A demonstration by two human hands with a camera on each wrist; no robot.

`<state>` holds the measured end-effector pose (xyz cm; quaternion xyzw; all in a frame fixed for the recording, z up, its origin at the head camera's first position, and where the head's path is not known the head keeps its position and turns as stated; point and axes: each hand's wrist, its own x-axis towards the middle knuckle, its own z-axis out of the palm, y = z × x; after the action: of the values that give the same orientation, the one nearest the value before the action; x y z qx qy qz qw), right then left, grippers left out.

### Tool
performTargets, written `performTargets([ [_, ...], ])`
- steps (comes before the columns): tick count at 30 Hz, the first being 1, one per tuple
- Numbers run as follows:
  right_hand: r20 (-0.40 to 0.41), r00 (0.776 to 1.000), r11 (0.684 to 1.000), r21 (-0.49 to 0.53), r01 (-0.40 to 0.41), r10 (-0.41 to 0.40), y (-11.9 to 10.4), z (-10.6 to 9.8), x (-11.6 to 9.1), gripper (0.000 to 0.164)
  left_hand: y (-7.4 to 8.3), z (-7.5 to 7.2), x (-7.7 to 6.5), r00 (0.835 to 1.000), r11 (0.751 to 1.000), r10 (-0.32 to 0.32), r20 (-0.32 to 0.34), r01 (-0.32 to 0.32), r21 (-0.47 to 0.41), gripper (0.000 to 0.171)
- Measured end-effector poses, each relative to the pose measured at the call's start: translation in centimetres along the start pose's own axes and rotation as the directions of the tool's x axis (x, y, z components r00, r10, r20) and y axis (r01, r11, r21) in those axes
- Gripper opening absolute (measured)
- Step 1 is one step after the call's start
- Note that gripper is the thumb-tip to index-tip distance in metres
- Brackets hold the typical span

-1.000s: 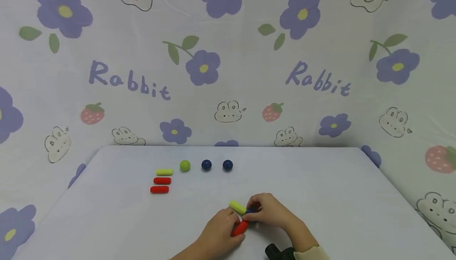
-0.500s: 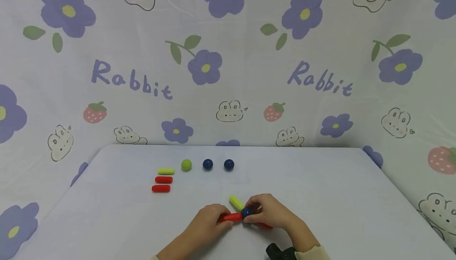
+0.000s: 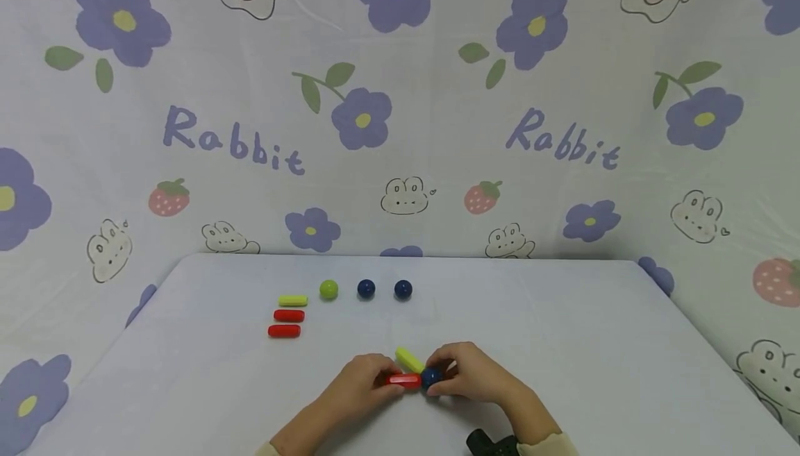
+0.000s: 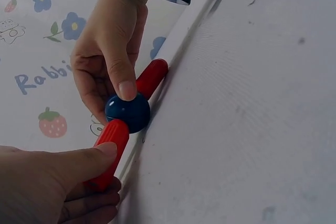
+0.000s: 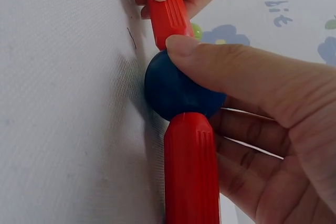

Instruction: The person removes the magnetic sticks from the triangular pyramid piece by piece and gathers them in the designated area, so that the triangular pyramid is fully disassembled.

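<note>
My left hand (image 3: 359, 388) pinches a red rod (image 3: 405, 380) between thumb and fingers. The rod's far end meets a dark blue ball (image 3: 430, 377), which my right hand (image 3: 469, 373) holds by thumb and fingertips. Opposite the first rod, a second red rod (image 5: 191, 177) joins the ball, seen in both wrist views; my right hand covers it in the head view. A yellow-green rod (image 3: 409, 359) slants up and left from the ball, held by neither hand. All of this is low over the white table, near its front middle.
Behind and to the left lie a yellow-green rod (image 3: 293, 300) and two red rods, the nearer red rod (image 3: 284, 331) lowest. A green ball (image 3: 328, 289) and two dark blue balls, one blue ball (image 3: 403, 289) rightmost, line the back. A black device (image 3: 490, 443) sits by the right wrist.
The red rod in my left hand has swung from slanting down-left to lying level against the ball. My left hand moved left and slightly up; my right hand kept its hold on the ball.
</note>
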<state>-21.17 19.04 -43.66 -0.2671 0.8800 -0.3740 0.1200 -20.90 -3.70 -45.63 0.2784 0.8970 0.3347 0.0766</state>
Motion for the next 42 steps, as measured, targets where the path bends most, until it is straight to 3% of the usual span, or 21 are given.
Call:
performTargets([
  [3,0.003,1.000,1.000,0.016,0.004,-0.004,0.1,0.1,0.1,0.031,-0.4,-0.2,0.1,1.000,0.999,0.029,0.010,-0.028,-0.030,0.018],
  [11,0.014,1.000,0.999,0.048,-0.007,0.006,0.5,0.3,0.5,0.031,-2.2,-1.1,0.3,0.997,0.984,0.032,0.070,-0.019,-0.175,0.020],
  [18,-0.038,0.998,0.998,0.010,-0.057,0.057,1.6,-0.3,-0.1,0.031,-4.9,-3.1,-0.7,0.992,0.959,-0.091,0.088,0.111,-0.259,0.018],
  [21,-0.032,0.998,0.998,0.016,-0.054,0.055,1.9,-0.4,-0.2,0.032,-5.4,-3.5,-0.9,0.988,0.947,-0.094,0.125,0.127,-0.296,0.020],
  [26,-0.037,0.997,0.998,0.034,-0.060,0.061,1.7,-0.3,-0.2,0.033,-5.7,-4.0,-0.9,0.987,0.948,-0.067,0.145,0.108,-0.298,0.019],
  [33,-0.043,0.996,0.995,0.054,-0.080,0.083,1.5,-0.4,-0.2,0.034,-7.1,-5.8,-1.6,0.983,0.943,-0.082,0.161,0.129,-0.307,0.019],
  [42,-0.046,0.993,0.992,0.064,-0.107,0.110,1.4,-0.5,-0.1,0.035,-9.4,-9.2,-3.5,0.984,0.955,-0.167,0.061,0.177,-0.239,0.024],
])
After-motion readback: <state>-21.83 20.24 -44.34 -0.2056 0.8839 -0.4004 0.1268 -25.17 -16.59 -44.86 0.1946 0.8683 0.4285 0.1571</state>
